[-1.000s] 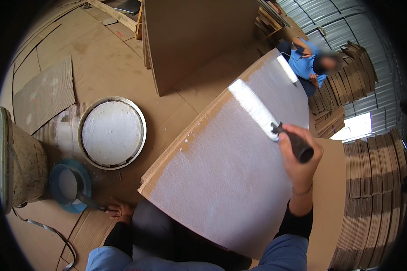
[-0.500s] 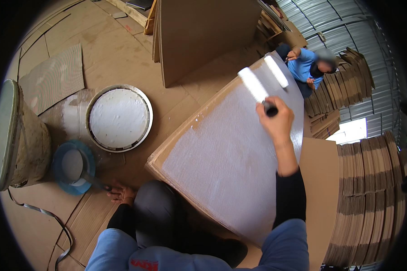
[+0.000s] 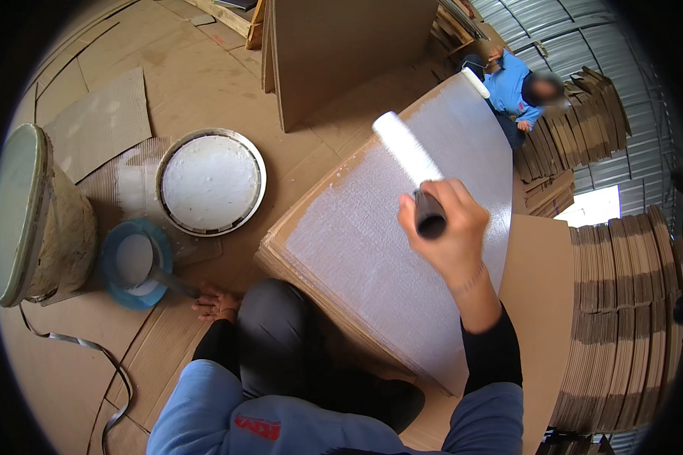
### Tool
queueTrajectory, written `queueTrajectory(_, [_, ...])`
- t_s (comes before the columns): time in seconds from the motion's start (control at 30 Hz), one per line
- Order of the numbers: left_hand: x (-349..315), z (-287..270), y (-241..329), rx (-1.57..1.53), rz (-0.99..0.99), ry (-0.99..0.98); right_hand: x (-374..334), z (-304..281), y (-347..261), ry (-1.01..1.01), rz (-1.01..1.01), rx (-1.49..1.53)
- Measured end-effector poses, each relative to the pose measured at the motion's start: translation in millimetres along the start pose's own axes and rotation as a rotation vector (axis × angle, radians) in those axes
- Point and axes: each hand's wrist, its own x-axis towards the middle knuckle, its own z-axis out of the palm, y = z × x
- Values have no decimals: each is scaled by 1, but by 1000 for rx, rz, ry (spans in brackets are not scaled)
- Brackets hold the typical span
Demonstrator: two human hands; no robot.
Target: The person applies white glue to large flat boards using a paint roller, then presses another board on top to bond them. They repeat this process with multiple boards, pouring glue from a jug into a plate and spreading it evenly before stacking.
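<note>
Gripping the paint roller [image 3: 407, 145] by its dark handle, fingers curled around it, the right hand [image 3: 449, 227] works at the view's one to three o'clock, over the white-coated cardboard stack [image 3: 364, 235]; the roller points toward half past ten. At eight o'clock, the left hand [image 3: 217, 305] lies at the tip of the ladle [image 3: 176, 284]; whether it pinches or merely touches, I cannot tell. At nine sit the blue basin [image 3: 124, 293] and bucket [image 3: 72, 235]; at two, a co-worker [image 3: 510, 82].
</note>
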Motion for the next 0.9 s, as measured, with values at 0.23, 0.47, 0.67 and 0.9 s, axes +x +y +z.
queueTrajectory(0.23, [-19,-18,5,-61,1,98,-22,-20,-30,-72,-70,32])
queueTrajectory(0.47, [6,17,11,170,-133,703,-64,-124,-134,-125,-246,270])
queueTrajectory(0.67, [-22,-46,-33,155,271,15,-53,-51,-75,-42,-101,197])
queueTrajectory(0.9, [-44,-77,-89,61,565,63,-106,-63,-50,46,-44,381])
